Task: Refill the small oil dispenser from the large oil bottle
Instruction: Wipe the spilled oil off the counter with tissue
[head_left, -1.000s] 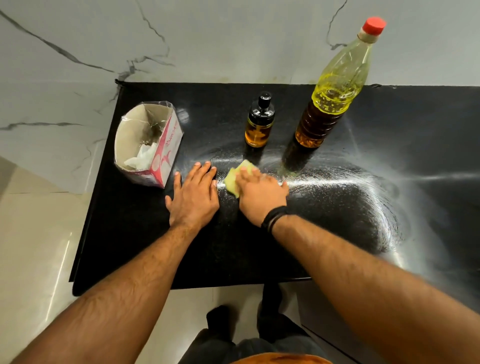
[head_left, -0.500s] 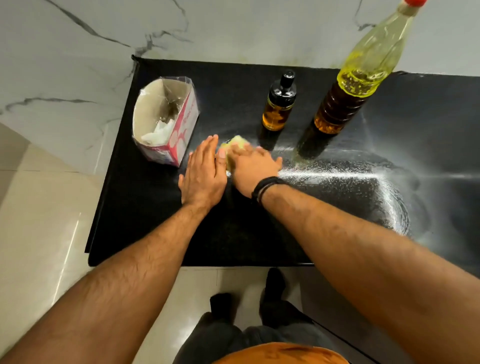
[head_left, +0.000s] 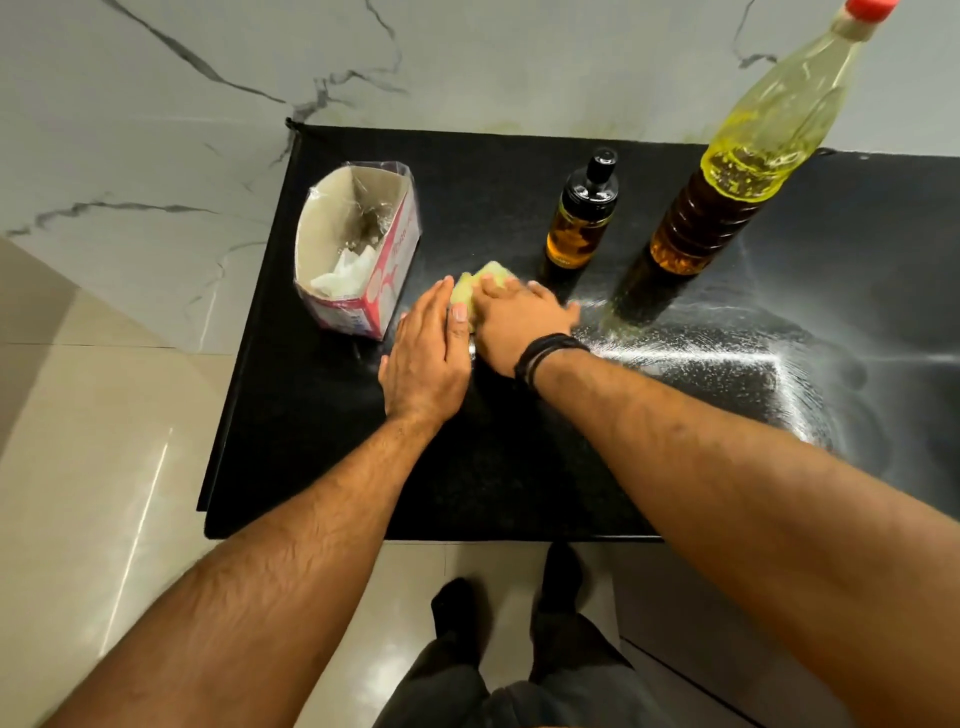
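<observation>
On the black bench (head_left: 519, 467) below a marble wall, the right hand (head_left: 514, 325) presses a yellow sponge (head_left: 480, 283) flat with fingers together, apparently wiping spilled oil — the left hand (head_left: 423, 356) braces, fingers together, flat — while the capped small oil dispenser (head_left: 582, 213) and large oil bottle (head_left: 748, 156) stand upright just beyond, clear of the wiping.

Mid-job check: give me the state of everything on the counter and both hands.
Large oil bottle: upright, red cap on, partly full.
Small dispenser: upright, capped, holds oil.
Carton: open-topped.
Sponge: under right hand.
Left hand: flat, empty.
Counter: streaked.
</observation>
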